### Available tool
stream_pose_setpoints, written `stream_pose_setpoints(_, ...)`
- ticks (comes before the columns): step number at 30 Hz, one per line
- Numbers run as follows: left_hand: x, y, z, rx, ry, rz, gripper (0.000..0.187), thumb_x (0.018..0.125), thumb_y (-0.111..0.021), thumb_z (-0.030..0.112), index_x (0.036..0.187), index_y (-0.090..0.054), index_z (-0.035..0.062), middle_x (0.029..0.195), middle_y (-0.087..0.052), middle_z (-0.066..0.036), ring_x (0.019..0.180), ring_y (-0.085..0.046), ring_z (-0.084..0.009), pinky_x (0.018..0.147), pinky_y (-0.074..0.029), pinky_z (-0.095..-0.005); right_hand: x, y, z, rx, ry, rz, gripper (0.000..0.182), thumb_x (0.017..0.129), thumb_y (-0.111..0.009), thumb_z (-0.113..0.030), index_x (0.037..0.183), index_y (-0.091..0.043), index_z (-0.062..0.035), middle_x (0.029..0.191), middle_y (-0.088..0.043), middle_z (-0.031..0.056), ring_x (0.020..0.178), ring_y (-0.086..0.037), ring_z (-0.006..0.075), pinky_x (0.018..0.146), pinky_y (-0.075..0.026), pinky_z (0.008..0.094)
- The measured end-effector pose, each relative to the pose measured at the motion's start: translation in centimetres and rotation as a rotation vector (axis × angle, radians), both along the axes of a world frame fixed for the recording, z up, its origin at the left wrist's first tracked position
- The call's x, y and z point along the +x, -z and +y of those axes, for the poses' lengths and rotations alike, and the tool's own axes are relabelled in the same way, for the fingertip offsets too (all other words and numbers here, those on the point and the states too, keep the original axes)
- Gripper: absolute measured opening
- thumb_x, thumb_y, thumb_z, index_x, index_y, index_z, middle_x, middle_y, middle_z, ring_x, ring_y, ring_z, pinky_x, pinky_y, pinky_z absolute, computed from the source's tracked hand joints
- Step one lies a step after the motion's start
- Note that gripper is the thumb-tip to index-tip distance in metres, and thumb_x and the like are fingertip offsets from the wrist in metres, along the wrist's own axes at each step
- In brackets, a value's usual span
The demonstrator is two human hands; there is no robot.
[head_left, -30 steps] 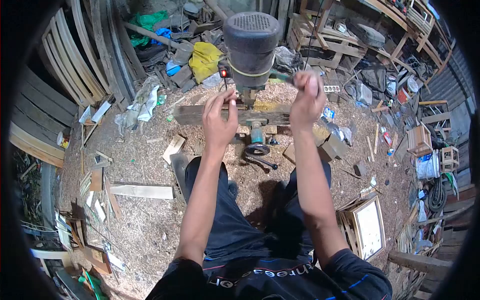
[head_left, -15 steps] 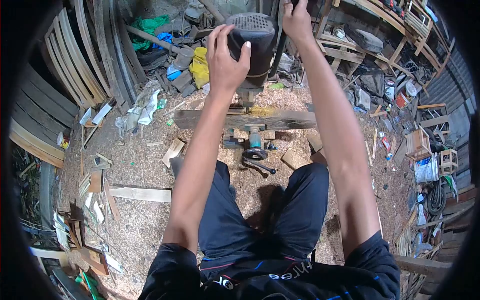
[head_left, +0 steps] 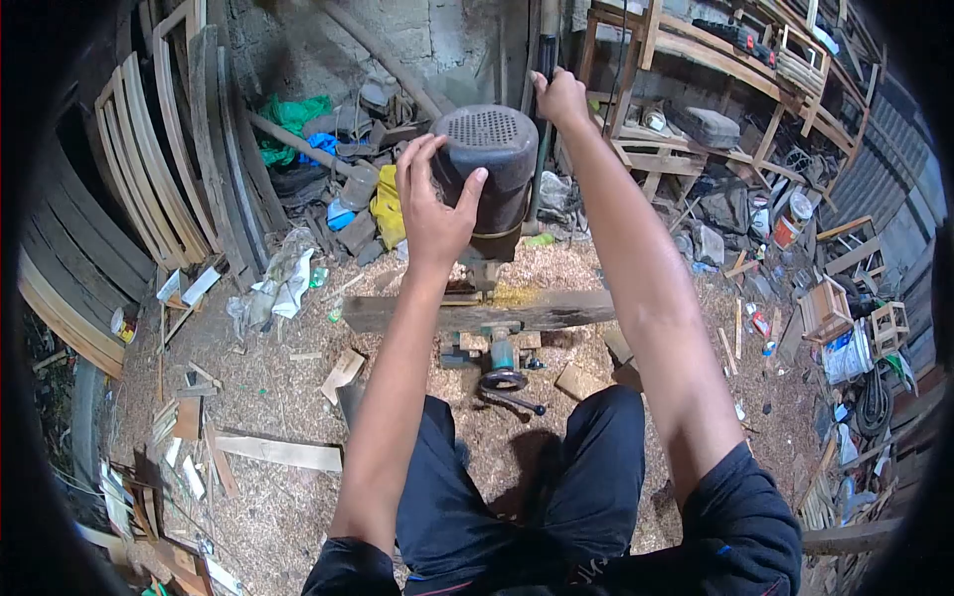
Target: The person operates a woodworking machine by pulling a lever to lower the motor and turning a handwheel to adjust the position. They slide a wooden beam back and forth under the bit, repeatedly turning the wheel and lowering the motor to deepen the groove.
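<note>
My left hand (head_left: 437, 204) lies with fingers and thumb spread against the near left side of a dark cylindrical motor housing (head_left: 509, 174), which has a perforated top. My right hand (head_left: 562, 99) is closed around an upright lever (head_left: 548, 62) with a black grip, just right of the motor and farther away. Below the motor, a long timber piece (head_left: 566, 310) lies across the machine, with yellowish sawdust on it. Under the timber is a clamp (head_left: 502, 348) with a handwheel (head_left: 504, 381) and a crank handle. My left forearm hides part of the timber.
Wood shavings cover the floor (head_left: 288, 397), with offcuts (head_left: 343, 375) scattered about. Curved wooden pieces (head_left: 149, 159) lean at the left. Rubble and a yellow bag (head_left: 389, 207) lie behind the machine. A wooden rack (head_left: 686, 60) stands at the back right.
The view has tilted up, so the machine and both hands sit lower in it. My right hand is now farther out relative to the motor, still on the lever. The left hand stays against the housing.
</note>
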State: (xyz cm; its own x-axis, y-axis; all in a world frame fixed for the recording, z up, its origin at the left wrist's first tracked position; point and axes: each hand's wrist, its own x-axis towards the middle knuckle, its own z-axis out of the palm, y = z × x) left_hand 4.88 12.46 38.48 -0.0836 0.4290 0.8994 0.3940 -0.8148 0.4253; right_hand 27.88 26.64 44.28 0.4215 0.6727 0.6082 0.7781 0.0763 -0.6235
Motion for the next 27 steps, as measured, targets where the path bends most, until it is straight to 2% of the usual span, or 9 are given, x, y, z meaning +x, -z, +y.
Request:
stream_pose_setpoints(7, 0.2, 0.9, -0.7, -0.030, -0.005, -0.056, 0.051, 0.080, -0.075, 0.015, 0.123, -0.052, 0.0015, 0.127, -0.049, -0.017, 0.122, -0.047, -0.0308, 0.105, -0.036, -0.0393, 1.5, 1.6, 0.1, -0.044, -0.117, -0.023, 0.046, 0.092, -0.056, -0.037, 0.116, -0.058, 0.0023, 0.110, -0.062, 0.0284, 0.109, -0.057, 0.0428, 0.093, -0.046, 0.0462)
stream_pose_setpoints(13, -3.0, 12.9, -4.4, -0.360, -0.027, 0.034, 0.044, 0.084, -0.064, 0.008, 0.124, -0.048, -0.0010, 0.121, -0.051, -0.020, 0.118, -0.049, -0.0352, 0.102, -0.037, -0.0423, 0.1, 16.6, -10.7, 0.284, -0.142, 0.176, 0.040, 0.091, -0.059, -0.024, 0.117, -0.055, 0.0049, 0.106, -0.063, 0.0252, 0.101, -0.061, 0.0372, 0.088, -0.047, 0.0401)
stream_pose_setpoints(16, -4.7, 24.1, -6.5, -0.662, 0.052, 0.092, 0.046, 0.083, -0.062, 0.008, 0.125, -0.047, -0.0025, 0.118, -0.054, -0.023, 0.114, -0.051, -0.0381, 0.099, -0.040, -0.0423, -1.4, 29.1, -19.3, 0.044, -0.029, 0.211, 0.031, 0.089, -0.058, -0.016, 0.111, -0.057, 0.0056, 0.102, -0.061, 0.0246, 0.092, -0.059, 0.0409, 0.083, -0.048, 0.0433)
stream_pose_setpoints(18, -4.7, 32.5, -7.8, -0.921, 0.054, 0.186, 0.049, 0.083, -0.062, 0.009, 0.128, -0.046, -0.0024, 0.119, -0.055, -0.026, 0.114, -0.052, -0.0410, 0.098, -0.042, -0.0435, -3.5, 35.1, -25.6, -0.433, -0.127, 0.242, 0.028, 0.085, -0.056, -0.008, 0.108, -0.056, 0.0075, 0.104, -0.059, 0.0305, 0.092, -0.059, 0.0465, 0.083, -0.048, 0.0467)
stream_pose_setpoints(20, -3.7, 34.8, -9.5, -1.104, 0.029, 0.336, 0.050, 0.085, -0.059, 0.011, 0.132, -0.045, 0.0004, 0.122, -0.055, -0.028, 0.113, -0.053, -0.0442, 0.095, -0.044, -0.0469, -5.9, 40.5, -31.3, -0.726, -0.158, 0.045, 0.035, 0.083, -0.054, -0.006, 0.115, -0.053, 0.0077, 0.110, -0.056, 0.0331, 0.099, -0.058, 0.0480, 0.089, -0.048, 0.0469)
stream_pose_setpoints(21, -3.7, 38.4, -9.3, -1.112, 0.162, 0.329, 0.056, 0.086, -0.057, 0.013, 0.138, -0.041, 0.0036, 0.120, -0.057, -0.027, 0.109, -0.056, -0.0434, 0.094, -0.046, -0.0476, -6.6, 42.6, -32.3, -1.028, -0.213, 0.063, 0.052, 0.081, -0.056, -0.005, 0.130, -0.043, 0.0075, 0.129, -0.044, 0.0382, 0.114, -0.051, 0.0496, 0.098, -0.044, 0.0479)
stream_pose_setpoints(23, -3.5, 44.2, -9.8, -1.098, 0.159, 0.435, 0.066, 0.087, -0.054, 0.012, 0.148, -0.028, 0.0094, 0.117, -0.059, -0.028, 0.103, -0.058, -0.0440, 0.089, -0.048, -0.0484, -6.6, 51.1, -32.3, -1.221, -0.353, 0.033, 0.073, 0.079, -0.060, -0.006, 0.142, -0.026, 0.0067, 0.146, -0.021, 0.0385, 0.129, -0.039, 0.0492, 0.104, -0.039, 0.0498)
stream_pose_setpoints(26, -3.1, 42.1, -12.9, -1.273, 0.143, 0.464, 0.075, 0.087, -0.051, 0.009, 0.152, -0.014, 0.0169, 0.113, -0.060, -0.030, 0.096, -0.061, -0.0455, 0.083, -0.049, -0.0496, -6.4, 55.4, -33.5, -1.233, -0.332, 0.005, 0.081, 0.088, -0.059, -0.034, 0.142, -0.018, 0.0116, 0.136, -0.038, 0.0385, 0.119, -0.049, 0.0468, 0.101, -0.042, 0.0454)
stream_pose_setpoints(27, -2.9, 42.1, -13.5, -1.286, 0.144, 0.448, 0.077, 0.086, -0.050, 0.008, 0.152, -0.013, 0.0183, 0.112, -0.060, -0.030, 0.095, -0.061, -0.0458, 0.082, -0.049, -0.0501, -6.1, 55.8, -34.0, -1.277, -0.337, -0.010, 0.083, 0.088, -0.059, -0.033, 0.142, -0.016, 0.0115, 0.138, -0.034, 0.0383, 0.121, -0.048, 0.0464, 0.102, -0.042, 0.0447)
